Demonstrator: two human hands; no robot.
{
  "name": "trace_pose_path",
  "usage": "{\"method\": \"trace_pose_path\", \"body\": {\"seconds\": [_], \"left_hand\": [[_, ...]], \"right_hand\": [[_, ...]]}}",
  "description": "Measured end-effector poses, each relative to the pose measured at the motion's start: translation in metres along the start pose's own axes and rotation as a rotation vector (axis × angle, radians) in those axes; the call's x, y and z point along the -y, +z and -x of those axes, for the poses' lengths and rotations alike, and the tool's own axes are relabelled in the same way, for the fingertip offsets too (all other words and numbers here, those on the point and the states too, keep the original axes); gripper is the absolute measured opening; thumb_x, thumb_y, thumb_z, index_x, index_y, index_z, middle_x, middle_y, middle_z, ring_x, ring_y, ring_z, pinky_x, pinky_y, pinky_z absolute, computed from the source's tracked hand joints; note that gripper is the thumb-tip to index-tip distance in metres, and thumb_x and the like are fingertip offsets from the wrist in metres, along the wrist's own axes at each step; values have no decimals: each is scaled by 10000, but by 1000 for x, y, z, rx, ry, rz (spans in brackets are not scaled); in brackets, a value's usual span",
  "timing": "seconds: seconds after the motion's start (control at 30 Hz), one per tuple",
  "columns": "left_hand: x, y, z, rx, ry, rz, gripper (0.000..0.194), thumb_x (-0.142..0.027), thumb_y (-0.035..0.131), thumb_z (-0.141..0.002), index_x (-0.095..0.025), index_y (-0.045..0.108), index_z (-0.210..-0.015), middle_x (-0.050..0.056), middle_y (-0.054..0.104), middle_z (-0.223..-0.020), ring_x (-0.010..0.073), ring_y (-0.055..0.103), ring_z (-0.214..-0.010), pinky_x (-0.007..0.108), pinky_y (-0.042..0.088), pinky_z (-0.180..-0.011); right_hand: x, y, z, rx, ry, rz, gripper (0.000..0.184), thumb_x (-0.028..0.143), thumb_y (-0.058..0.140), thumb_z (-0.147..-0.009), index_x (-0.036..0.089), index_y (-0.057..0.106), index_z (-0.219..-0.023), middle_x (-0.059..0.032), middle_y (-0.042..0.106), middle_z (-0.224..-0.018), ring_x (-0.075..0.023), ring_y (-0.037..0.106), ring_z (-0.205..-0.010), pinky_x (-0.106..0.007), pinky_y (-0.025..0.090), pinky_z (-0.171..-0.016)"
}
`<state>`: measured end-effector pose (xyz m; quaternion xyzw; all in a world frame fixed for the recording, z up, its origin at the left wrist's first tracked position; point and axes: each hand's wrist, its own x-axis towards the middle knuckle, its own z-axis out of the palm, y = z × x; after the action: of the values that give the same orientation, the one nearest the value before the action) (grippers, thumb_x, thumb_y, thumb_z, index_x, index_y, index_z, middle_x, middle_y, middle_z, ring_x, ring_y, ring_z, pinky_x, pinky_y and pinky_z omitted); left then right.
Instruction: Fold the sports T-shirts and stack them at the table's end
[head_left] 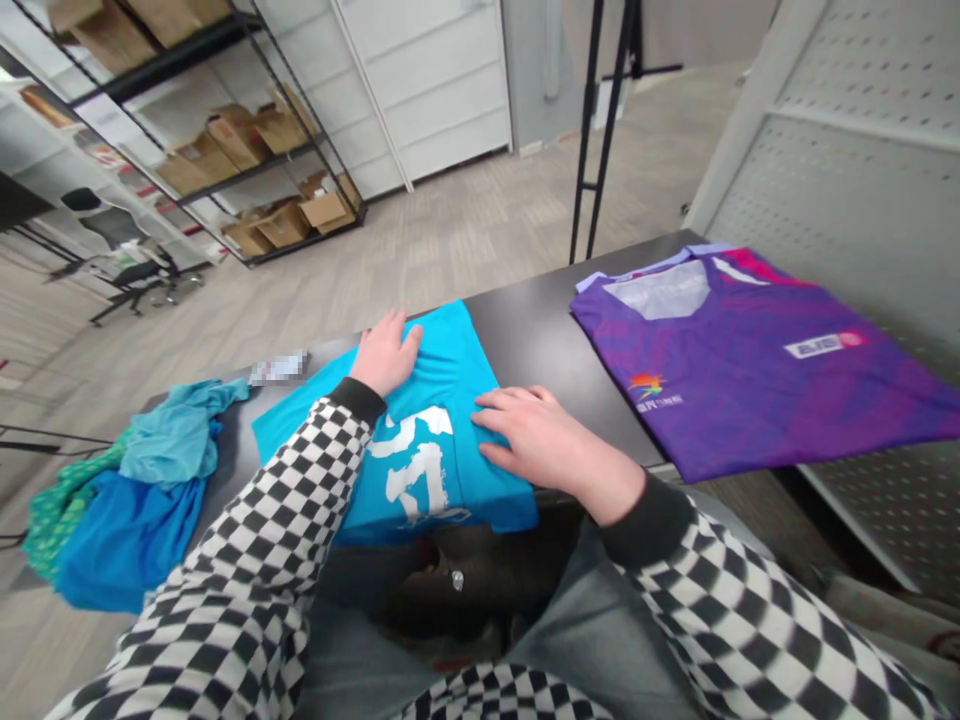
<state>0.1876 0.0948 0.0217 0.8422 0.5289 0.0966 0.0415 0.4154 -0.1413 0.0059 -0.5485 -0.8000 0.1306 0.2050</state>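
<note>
A light blue T-shirt (pixel 472 470) with white lettering lies partly folded on the dark table, its near edge hanging over the front. My left hand (pixel 388 353) rests on its far part, fingers stretched out over the cloth. On the right side of the shirt lies my right hand (pixel 536 435), flat with its fingers extended to the left. Neither hand grips the fabric. Some small creases run through the cloth between the two hands.
A purple jersey (pixel 720 390) lies folded at the table's right end, beside a perforated panel (pixel 862 200). Crumpled blue and green clothes (pixel 165 460) are heaped at the left end, near a small blurred item (pixel 279 368). Beyond stand box-filled shelves (pixel 225 190) and black poles (pixel 596 140).
</note>
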Motion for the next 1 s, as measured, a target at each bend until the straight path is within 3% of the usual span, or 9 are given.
{"method": "trace_pose_path", "body": {"seconds": [0.17,0.3,0.4,0.5,0.6,0.73,0.87,0.93,1.0], "left_hand": [[32,-2,46,217,-43,-118,897,-728,372,-1125,-188,310,-1839,171,237,-1897,432,225,-1761,693,200,-1404],[42,-8,65,96,-71,-112,875,-694,320,-1144,-167,287,-1841,177,214,-1903,406,178,-1777,697,112,-1417],[42,-12,87,167,43,-88,830,-687,337,-1146,-223,324,-1834,125,243,-1903,368,215,-1774,644,169,-1425],[39,-13,112,229,88,-129,793,-708,374,-1138,-245,459,-1776,128,361,-1865,393,326,-1735,652,225,-1406],[37,-15,126,151,132,-173,725,-686,379,-1150,-224,621,-1654,160,537,-1762,387,476,-1652,591,317,-1378],[33,-21,121,88,165,-186,601,-612,465,-1143,-213,736,-1502,170,724,-1530,368,640,-1468,496,447,-1279],[23,-29,103,78,98,-213,548,-598,503,-1119,-193,819,-1311,172,796,-1266,388,717,-1263,518,514,-1185],[16,-28,89,32,92,-188,556,-580,482,-1123,-182,810,-1332,177,787,-1303,380,709,-1283,507,511,-1205],[9,-23,72,-2,142,-122,591,-551,436,-1139,-180,741,-1484,167,724,-1509,350,647,-1435,470,461,-1285]], "right_hand": [[-1,3,-1,3,-11,18,301,397,711,-1075,292,809,-1340,-103,693,-1590,-362,604,-1439,-554,396,-1187],[0,3,-1,12,-11,48,326,400,692,-1079,289,802,-1365,-101,680,-1613,-369,598,-1450,-564,410,-1182],[-1,3,-1,14,-18,59,353,409,672,-1089,287,789,-1399,-99,671,-1628,-368,592,-1461,-569,417,-1183],[-3,4,-1,14,-17,63,380,428,663,-1091,290,780,-1425,-100,666,-1634,-370,587,-1466,-580,417,-1188],[-4,5,-2,8,-17,69,395,436,653,-1087,297,780,-1435,-108,663,-1636,-375,578,-1465,-592,408,-1197],[-4,5,-2,-2,-21,62,401,432,650,-1079,300,786,-1433,-112,668,-1624,-374,563,-1473,-592,402,-1205],[-4,6,-1,-14,-18,53,393,422,652,-1079,290,792,-1422,-121,673,-1615,-369,555,-1479,-586,395,-1207],[-5,6,0,-22,-29,43,399,426,661,-1078,285,788,-1429,-124,671,-1616,-368,551,-1484,-588,392,-1209],[-5,7,0,-29,-37,35,399,428,670,-1077,284,784,-1431,-123,672,-1615,-369,549,-1486,-592,389,-1209]]}}
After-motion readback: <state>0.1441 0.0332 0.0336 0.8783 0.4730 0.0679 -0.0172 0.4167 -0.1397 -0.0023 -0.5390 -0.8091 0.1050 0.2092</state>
